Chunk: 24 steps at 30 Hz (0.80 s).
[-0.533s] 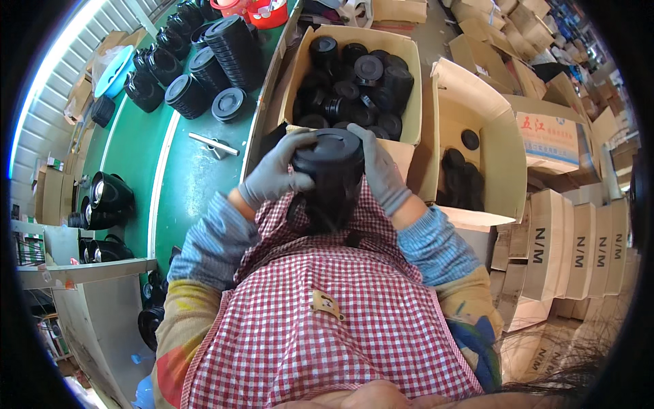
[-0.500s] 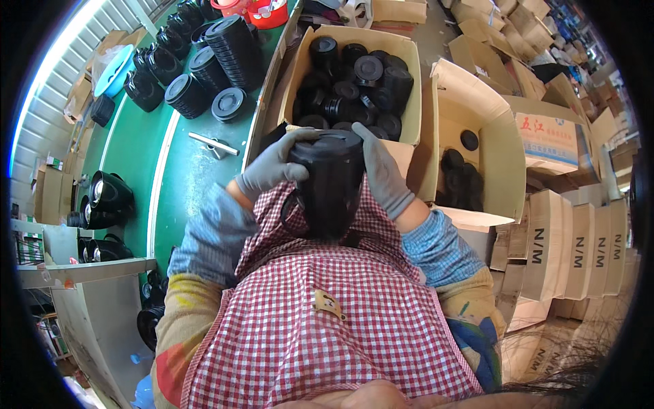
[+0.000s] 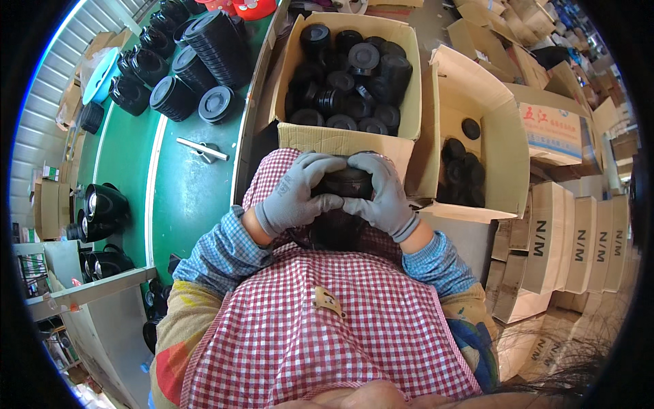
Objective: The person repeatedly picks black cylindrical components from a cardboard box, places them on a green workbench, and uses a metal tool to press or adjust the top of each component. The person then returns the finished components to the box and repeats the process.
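Observation:
A black jug-like vessel [image 3: 337,234] stands at my lap against the red checked apron [image 3: 327,327]. On its top sits a dark round lid [image 3: 347,183]. My left hand [image 3: 297,192], in a grey glove, is curled round the left side of the lid. From the right, my right hand [image 3: 385,198], gloved too, wraps the other side. Both thumbs nearly meet across the near side, and the fingertips come close together at the far side. The hands hide much of the lid and the vessel's upper part.
Just beyond my hands stands a carton [image 3: 409,129] full of black lids. Another carton [image 3: 497,129] to its right holds several black round pieces. On the green workbench [image 3: 184,184] at left are stacked black lids [image 3: 214,48], a white rod [image 3: 202,148] and black vessels [image 3: 105,208].
The vessel has come lower and nearer my body. My hands have moved inward from the lid's outer sides, and their thumbs now nearly meet across its near side.

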{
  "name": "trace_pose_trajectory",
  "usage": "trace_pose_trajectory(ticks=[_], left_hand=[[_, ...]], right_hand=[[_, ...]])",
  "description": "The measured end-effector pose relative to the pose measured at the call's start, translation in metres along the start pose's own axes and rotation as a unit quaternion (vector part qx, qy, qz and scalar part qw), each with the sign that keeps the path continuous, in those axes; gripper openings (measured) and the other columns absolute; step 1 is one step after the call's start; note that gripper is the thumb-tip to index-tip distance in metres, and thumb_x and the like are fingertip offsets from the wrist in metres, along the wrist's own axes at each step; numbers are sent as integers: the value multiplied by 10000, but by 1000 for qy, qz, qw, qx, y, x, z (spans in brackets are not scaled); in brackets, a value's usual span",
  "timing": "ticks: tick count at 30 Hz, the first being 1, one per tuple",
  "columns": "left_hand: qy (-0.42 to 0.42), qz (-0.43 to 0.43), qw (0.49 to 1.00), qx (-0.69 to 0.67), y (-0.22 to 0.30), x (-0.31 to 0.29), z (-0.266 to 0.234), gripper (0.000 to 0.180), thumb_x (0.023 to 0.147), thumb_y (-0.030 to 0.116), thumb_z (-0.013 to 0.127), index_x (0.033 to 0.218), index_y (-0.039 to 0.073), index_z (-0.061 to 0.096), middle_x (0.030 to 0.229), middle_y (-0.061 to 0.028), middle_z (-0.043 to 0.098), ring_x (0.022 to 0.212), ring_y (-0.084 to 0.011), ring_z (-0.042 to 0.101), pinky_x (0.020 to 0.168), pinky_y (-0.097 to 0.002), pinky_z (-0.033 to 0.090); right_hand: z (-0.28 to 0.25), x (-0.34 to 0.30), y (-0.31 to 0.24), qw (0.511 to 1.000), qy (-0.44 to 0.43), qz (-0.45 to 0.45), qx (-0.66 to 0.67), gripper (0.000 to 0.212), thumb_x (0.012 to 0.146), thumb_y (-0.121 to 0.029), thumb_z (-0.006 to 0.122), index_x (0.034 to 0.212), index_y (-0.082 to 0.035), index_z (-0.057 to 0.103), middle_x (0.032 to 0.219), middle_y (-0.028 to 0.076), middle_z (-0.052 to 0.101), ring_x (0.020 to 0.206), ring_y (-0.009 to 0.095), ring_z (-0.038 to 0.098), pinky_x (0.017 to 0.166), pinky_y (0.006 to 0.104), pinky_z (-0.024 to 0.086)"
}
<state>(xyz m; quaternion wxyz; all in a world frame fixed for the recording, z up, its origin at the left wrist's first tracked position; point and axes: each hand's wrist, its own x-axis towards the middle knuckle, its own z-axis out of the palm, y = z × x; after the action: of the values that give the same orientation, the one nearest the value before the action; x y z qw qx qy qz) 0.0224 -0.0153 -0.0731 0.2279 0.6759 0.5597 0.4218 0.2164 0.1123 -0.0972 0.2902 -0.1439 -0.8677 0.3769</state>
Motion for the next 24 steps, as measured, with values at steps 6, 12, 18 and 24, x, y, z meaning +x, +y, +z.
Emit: trace_pose_trajectory(ticks=[6, 12, 18, 24], left_hand=[[-26, 26, 994, -104, -19, -3, 5, 524, 752, 208, 869, 1196, 44, 644, 1183, -114, 617, 1114, -291, 586, 1005, -395, 474], [-46, 116, 991, -42, -9, 6, -15, 530, 784, 303, 849, 1208, 61, 643, 1211, -114, 634, 1159, -317, 580, 1043, -412, 438], [93, -82, 945, -302, -43, -14, 3, 1166, 751, 623, 811, 1559, -28, 280, 1563, -196, 350, 1453, -312, 349, 1197, -425, 287], [11, -216, 911, -352, -78, -50, 10, 906, 684, 652, 842, 1235, -24, 593, 1106, -56, 658, 1009, -174, 619, 919, -319, 503]], right_hand=[[12, -19, -7, 998, 45, -13, -29, 765, 655, -419, 918, 1243, -69, 575, 1206, 152, 628, 1115, 346, 602, 998, 478, 477], [-21, -2, 6, 993, -45, -98, 42, 816, 692, -455, 903, 1331, -73, 569, 1309, 134, 620, 1308, 365, 528, 1128, 489, 402], [-30, -3, -3, 993, 35, -52, 96, 770, 688, -452, 905, 1296, -76, 618, 1315, 119, 631, 1363, 371, 491, 1158, 504, 372], [-27, 0, 8, 986, 52, -78, 141, 786, 709, -477, 882, 1321, -63, 614, 1404, 158, 568, 1399, 359, 465, 1178, 474, 358]])
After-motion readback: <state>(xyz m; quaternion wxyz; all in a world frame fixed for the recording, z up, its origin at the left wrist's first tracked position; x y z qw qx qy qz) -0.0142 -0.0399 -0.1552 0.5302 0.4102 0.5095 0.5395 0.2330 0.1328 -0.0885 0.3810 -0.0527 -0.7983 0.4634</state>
